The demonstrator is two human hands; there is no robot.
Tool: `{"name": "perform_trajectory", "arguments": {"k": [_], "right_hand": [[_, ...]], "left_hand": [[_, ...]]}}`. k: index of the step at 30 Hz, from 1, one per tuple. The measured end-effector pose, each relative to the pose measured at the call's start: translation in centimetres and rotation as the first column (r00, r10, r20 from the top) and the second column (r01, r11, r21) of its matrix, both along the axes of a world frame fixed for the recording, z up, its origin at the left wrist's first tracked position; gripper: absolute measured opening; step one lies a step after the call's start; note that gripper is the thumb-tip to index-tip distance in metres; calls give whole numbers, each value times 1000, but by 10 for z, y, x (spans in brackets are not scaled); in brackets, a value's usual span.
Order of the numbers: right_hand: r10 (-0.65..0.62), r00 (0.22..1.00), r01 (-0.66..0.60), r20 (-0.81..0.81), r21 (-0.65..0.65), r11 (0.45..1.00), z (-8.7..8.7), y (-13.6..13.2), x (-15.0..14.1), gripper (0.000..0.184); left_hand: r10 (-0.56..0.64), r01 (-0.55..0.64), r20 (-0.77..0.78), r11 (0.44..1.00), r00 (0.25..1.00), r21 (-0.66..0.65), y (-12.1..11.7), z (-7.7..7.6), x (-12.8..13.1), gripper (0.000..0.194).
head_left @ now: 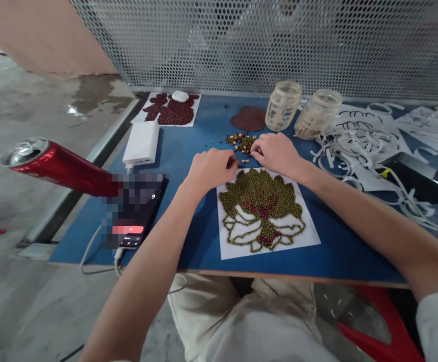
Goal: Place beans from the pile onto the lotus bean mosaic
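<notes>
Head view: bean picture point(258, 190) on the near side of the blue table point(196, 241)
Left hand point(212, 170) curls by the picture's far edge, right hand point(275, 151) sits at the bean pile point(237, 139); I cannot tell if either pinches anything

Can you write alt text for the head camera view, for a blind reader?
A person's left hand and right hand are close to a small heap of mixed seeds on a blue table, just beyond a paper sheet with a partly filled green-and-red seed picture. Behind are two jars; to the left, a red can and phone.
</notes>
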State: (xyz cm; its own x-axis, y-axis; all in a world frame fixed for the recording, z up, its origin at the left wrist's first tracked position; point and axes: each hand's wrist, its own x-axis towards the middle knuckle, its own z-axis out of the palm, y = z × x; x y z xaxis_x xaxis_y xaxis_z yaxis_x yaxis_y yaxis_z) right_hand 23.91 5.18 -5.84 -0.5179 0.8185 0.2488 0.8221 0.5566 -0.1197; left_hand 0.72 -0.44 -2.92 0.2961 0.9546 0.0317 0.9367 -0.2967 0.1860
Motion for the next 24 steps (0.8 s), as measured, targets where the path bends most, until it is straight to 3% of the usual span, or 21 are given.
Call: {"name": "perform_trajectory", "arguments": {"k": [9, 16, 20, 24], "right_hand": [[21, 1000, -21, -10, -12, 1000, 2, 0, 0, 17], [38, 999, -40, 37, 72, 997, -6, 5, 2, 27], [58, 994, -68, 87, 117, 991, -9, 8, 1, 28], [68, 992, -84, 108, 145, 986, -5, 11, 5, 28]], "left_hand": [[60, -68, -84, 993, 995, -94, -21, 14, -1, 42], [35, -63, -209, 990, 977, -128, -21, 29, 20, 45], [-81, -13, -325, 961, 942, -278, -4, 47, 39, 43], [-273, 161, -251, 907, 929, -390, 22, 43, 39, 38]]}}
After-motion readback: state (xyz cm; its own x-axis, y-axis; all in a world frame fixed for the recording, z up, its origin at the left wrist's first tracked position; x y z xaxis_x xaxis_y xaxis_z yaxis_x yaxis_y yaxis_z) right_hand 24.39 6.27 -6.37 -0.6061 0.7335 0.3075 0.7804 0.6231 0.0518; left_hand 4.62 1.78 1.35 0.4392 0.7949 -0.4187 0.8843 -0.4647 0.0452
